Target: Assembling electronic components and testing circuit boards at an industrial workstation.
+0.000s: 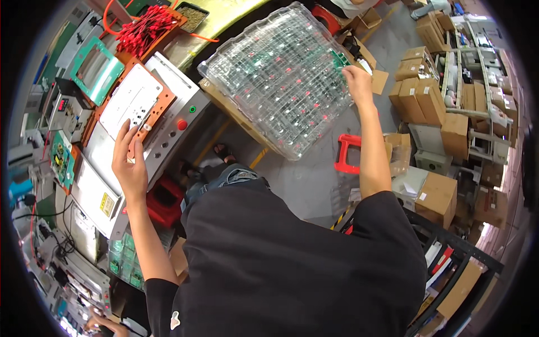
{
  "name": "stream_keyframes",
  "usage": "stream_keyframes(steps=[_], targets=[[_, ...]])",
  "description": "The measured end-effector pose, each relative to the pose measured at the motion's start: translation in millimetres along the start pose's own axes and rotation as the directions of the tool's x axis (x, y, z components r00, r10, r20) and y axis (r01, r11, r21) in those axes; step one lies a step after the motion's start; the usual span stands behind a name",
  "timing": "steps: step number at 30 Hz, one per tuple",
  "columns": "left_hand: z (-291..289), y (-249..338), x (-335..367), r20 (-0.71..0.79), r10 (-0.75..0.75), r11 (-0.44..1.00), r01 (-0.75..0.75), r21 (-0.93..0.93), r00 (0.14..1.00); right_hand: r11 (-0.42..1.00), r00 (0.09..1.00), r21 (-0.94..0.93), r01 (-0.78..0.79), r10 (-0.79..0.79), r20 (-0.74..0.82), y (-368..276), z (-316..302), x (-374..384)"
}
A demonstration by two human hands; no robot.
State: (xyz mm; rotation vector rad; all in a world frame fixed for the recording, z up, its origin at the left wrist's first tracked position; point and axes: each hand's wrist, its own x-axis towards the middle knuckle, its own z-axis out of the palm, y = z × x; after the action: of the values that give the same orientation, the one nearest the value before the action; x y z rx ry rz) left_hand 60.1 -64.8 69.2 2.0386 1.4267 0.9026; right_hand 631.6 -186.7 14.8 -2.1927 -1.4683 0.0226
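Note:
My left hand [130, 165] has its fingers stretched out and apart. Its fingertips lie at the lower edge of a white plate [130, 95] in an orange-brown fixture [163, 106], on a grey machine with a red button [182, 124] and a green button [192, 109]. Off to the right, my right hand [359, 85] is closed, thumb and fingers together, on a green circuit board [338, 58] at the far right edge of a clear plastic tray [247, 67]. Many small compartments of that tray hold green boards with red and white parts. The fingers partly cover the held board.
Red wires [147, 28] lie bundled beyond the fixture, beside a green-framed panel [96, 70]. A cardboard box [241, 118] shows under the tray. Red stools [349, 153] stand on the floor. Cartons [426, 101] and shelving line the right side. Another person's hand [104, 321] shows at lower left.

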Motion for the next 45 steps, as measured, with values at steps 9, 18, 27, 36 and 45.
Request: stream_keyframes(steps=[9, 18, 27, 36, 45], targets=[[40, 119, 11, 0.228, 0.613, 0.786, -0.614, -0.074, 0.757, 0.601, 0.576, 0.639, -0.480, -0.333, 0.746, -205, -13, 26], [3, 8, 68, 0.112, -0.036, 0.971, 0.061, -0.232, 0.993, 0.359, 0.491, 0.667, -0.653, -0.470, 0.734, -372, 137, 74], [-3, -161, 152, 0.346, -0.530, 0.451, 0.603, -0.658, 0.774, 0.338, 0.421, 0.817, 0.468, -0.898, 0.130, -445, 268, 150], [-2, -164, 133, 0.150, -0.488, 0.812, 0.510, -0.285, 0.860, 0.438, 0.447, 0.800, 0.410, -0.861, 0.243, -432, 299, 144], [12, -167, 118, -0.003, -0.117, 0.989, 0.116, -0.095, 0.993, 0.265, 0.330, 0.708, 0.654, -0.943, 0.048, -425, 303, 141]])
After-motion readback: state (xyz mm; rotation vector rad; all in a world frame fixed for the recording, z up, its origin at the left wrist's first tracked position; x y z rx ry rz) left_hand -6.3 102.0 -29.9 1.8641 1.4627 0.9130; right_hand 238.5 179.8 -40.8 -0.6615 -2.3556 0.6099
